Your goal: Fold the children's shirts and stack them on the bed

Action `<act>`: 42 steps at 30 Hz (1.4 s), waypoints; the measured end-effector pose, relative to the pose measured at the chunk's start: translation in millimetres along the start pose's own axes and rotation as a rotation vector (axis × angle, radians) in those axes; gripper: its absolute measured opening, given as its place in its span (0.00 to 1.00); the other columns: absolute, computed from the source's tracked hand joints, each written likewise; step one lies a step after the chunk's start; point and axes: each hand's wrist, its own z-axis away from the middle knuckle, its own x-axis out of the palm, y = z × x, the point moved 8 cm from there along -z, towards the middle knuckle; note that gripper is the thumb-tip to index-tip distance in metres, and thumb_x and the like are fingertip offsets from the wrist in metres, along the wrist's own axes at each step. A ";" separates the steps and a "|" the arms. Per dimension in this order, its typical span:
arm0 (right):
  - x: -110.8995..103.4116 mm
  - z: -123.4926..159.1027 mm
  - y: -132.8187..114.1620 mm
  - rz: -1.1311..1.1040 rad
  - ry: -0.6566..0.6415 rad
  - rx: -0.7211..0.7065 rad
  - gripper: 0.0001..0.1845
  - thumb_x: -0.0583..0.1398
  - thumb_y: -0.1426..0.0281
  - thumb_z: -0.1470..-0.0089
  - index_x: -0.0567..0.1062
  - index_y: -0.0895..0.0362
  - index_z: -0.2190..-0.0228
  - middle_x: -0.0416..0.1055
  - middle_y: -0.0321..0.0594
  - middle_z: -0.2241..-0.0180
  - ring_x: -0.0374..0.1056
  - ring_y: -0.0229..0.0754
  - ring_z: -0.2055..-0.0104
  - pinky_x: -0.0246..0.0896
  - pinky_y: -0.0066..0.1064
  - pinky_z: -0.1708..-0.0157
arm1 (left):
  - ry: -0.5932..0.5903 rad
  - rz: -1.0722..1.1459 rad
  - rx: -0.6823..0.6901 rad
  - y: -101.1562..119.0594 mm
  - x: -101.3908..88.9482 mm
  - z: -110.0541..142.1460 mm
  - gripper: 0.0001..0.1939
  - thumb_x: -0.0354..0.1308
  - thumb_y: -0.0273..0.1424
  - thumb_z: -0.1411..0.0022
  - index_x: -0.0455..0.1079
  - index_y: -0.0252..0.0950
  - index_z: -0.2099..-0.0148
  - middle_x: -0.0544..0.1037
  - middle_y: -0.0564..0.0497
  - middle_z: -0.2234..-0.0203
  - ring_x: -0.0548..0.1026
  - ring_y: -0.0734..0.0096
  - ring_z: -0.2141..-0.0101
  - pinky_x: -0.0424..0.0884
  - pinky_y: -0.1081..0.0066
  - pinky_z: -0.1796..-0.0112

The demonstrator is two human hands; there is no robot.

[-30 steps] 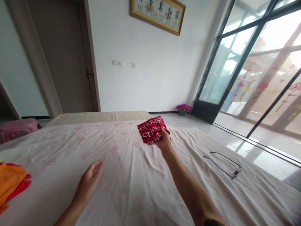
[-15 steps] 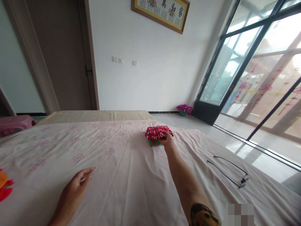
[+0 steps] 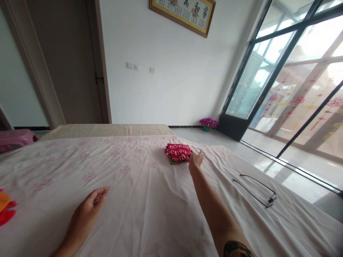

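A red folded cloth (image 3: 178, 152) with white lettering lies on the patterned bedsheet (image 3: 139, 200), on top of other folded fabric whose green edge (image 3: 174, 161) shows beneath it. My right hand (image 3: 197, 159) is at the right side of this small pile, fingers loosely apart and nothing visible in them. Whether it still touches the cloth is hard to tell. Lower left, my left hand (image 3: 89, 208) hovers over the sheet, empty, its fingers relaxed and slightly bent.
Black-framed glasses (image 3: 258, 191) lie on the sheet to the right. Orange and red fabric (image 3: 6, 207) shows at the left edge. A pink stool (image 3: 17, 140) stands beyond the left side, and purple flowers (image 3: 208, 123) sit on the floor by the glass door (image 3: 241, 78).
My right hand lowered the red cloth onto the pile, let it go and shifted slightly right. My left hand moved a little left and down, staying empty.
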 end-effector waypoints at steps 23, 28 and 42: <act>97.2 119.2 -19.0 0.714 -0.478 -0.426 0.35 0.42 0.52 0.35 0.48 0.52 0.32 0.33 0.44 0.29 0.29 0.53 0.28 0.34 0.51 0.35 | -0.023 -0.033 0.124 37.4 2.5 5.8 0.14 0.48 0.28 0.42 0.76 0.39 0.61 0.82 0.51 0.62 0.78 0.68 0.58 0.71 0.70 0.54; 96.3 182.4 -23.6 0.706 -0.632 -0.629 0.33 0.39 0.54 0.34 0.49 0.51 0.32 0.41 0.41 0.30 0.34 0.47 0.28 0.31 0.49 0.33 | -0.010 -0.102 0.154 37.9 3.1 9.9 0.16 0.50 0.22 0.44 0.76 0.39 0.58 0.83 0.54 0.61 0.79 0.74 0.60 0.72 0.76 0.56; 69.6 208.4 -38.3 0.645 -0.533 -0.653 0.31 0.43 0.56 0.34 0.55 0.51 0.34 0.48 0.41 0.31 0.41 0.49 0.30 0.33 0.49 0.34 | 0.699 -0.753 -0.010 35.4 -297.4 40.4 0.28 0.59 0.35 0.38 0.62 0.29 0.39 0.59 0.31 0.37 0.50 0.31 0.36 0.48 0.36 0.43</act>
